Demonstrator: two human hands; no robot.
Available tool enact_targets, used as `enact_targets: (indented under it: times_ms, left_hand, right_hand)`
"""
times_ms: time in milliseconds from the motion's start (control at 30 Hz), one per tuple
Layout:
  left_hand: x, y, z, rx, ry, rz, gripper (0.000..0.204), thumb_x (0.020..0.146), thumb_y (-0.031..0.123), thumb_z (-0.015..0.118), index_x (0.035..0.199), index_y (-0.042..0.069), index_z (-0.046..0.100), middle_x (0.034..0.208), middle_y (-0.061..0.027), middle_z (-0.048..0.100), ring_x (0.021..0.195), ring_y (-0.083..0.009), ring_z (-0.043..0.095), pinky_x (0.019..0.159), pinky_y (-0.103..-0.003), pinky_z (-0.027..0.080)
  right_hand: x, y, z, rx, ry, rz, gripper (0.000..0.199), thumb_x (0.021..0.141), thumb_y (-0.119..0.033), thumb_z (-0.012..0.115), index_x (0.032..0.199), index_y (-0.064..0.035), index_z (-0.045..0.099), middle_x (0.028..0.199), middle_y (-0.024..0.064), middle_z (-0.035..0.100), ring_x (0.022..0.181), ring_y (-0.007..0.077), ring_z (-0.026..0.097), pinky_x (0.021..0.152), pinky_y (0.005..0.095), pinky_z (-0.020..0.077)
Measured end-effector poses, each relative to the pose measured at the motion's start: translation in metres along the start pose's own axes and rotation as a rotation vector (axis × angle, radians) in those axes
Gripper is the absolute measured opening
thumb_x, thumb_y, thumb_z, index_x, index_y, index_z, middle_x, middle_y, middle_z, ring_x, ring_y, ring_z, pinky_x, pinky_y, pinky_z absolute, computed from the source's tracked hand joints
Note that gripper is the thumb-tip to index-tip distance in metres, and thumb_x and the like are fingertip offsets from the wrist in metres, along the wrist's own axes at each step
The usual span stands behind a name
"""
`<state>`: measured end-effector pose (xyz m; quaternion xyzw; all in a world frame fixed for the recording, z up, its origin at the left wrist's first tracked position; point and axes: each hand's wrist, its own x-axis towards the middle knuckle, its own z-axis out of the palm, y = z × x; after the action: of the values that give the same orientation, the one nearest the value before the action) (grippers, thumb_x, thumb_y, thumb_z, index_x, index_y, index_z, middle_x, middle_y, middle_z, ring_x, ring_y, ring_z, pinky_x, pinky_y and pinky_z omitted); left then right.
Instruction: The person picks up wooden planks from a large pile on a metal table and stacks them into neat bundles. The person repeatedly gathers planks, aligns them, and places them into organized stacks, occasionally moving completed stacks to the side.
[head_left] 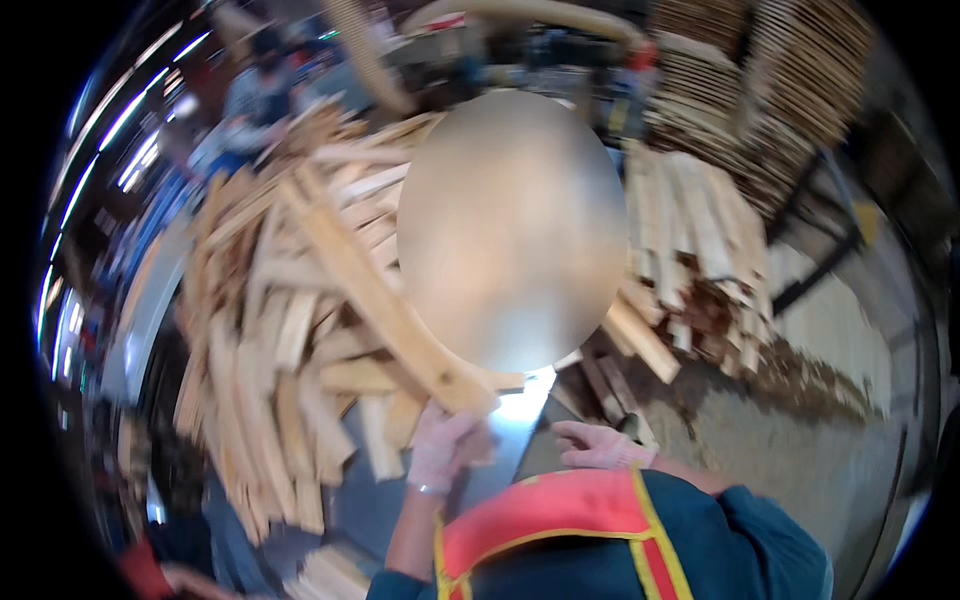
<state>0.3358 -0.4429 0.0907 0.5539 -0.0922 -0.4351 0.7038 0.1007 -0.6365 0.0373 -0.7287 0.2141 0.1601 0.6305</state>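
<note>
My left hand (445, 447), in a pale pinkish glove, is closed round the near end of a long light wooden board (365, 285). The board slants away up and to the left, over a heap of similar boards. To the right, my right hand (600, 446), also gloved, is held in front of my body with its fingers pointing left and somewhat apart. Nothing shows in it, though motion smears its outline. Between the hands lies a shiny metal surface (520, 425). A large blurred oval hides the middle of the view.
A big heap of loose boards (265, 400) spreads on the left. More boards (695, 220) lie at the right, below tall stacks of slats (815, 60). A person (250, 105) is at the far left; another person's arm (185, 578) shows at the lower left.
</note>
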Motion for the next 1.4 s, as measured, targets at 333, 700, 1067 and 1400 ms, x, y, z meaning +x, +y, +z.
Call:
enact_targets:
  times_ms: [333,700,1067,1400]
  left_hand:
    - [0.083,-0.038,0.167,-0.062,-0.294,0.023,0.071,0.086,0.020,0.080,0.148,0.001,0.050,0.131,-0.0085,0.065,0.118,-0.0237,0.067,0.101,-0.040,0.057]
    - [0.164,-0.084,0.305,0.223,-0.189,-0.032,0.053,0.087,0.022,0.071,0.134,-0.001,0.061,0.116,-0.0083,0.072,0.105,-0.0214,0.070,0.092,-0.037,0.058]
    - [0.275,-0.089,0.265,1.952,0.371,0.340,0.093,0.084,0.045,0.075,0.162,0.009,0.038,0.159,-0.0206,0.046,0.132,-0.0412,0.059,0.110,-0.042,0.048]
    - [0.171,-0.042,0.128,-0.394,-0.175,-0.147,0.078,0.076,0.010,0.076,0.149,0.001,0.049,0.120,-0.0169,0.068,0.093,-0.0277,0.069,0.072,-0.036,0.059]
  right_hand:
    - [-0.054,0.034,-0.193,0.094,0.602,-0.165,0.072,0.093,-0.037,0.075,0.154,-0.0088,0.050,0.121,0.0138,0.072,0.115,0.0218,0.069,0.101,0.0366,0.0553]
    - [0.010,0.007,-0.383,-0.207,0.891,-0.250,0.084,0.089,-0.036,0.080,0.156,-0.0007,0.043,0.149,0.0274,0.056,0.139,0.0392,0.054,0.117,0.0440,0.0429]
    - [0.040,0.025,-0.320,0.730,0.646,-0.317,0.107,0.084,-0.007,0.080,0.170,-0.0059,0.015,0.156,0.0152,0.046,0.132,0.0259,0.054,0.111,0.0357,0.0469]
    - [0.037,0.033,-0.258,0.577,0.694,-0.151,0.102,0.085,-0.005,0.080,0.168,-0.0063,0.022,0.152,0.0145,0.050,0.126,0.0232,0.057,0.105,0.0357,0.0514]
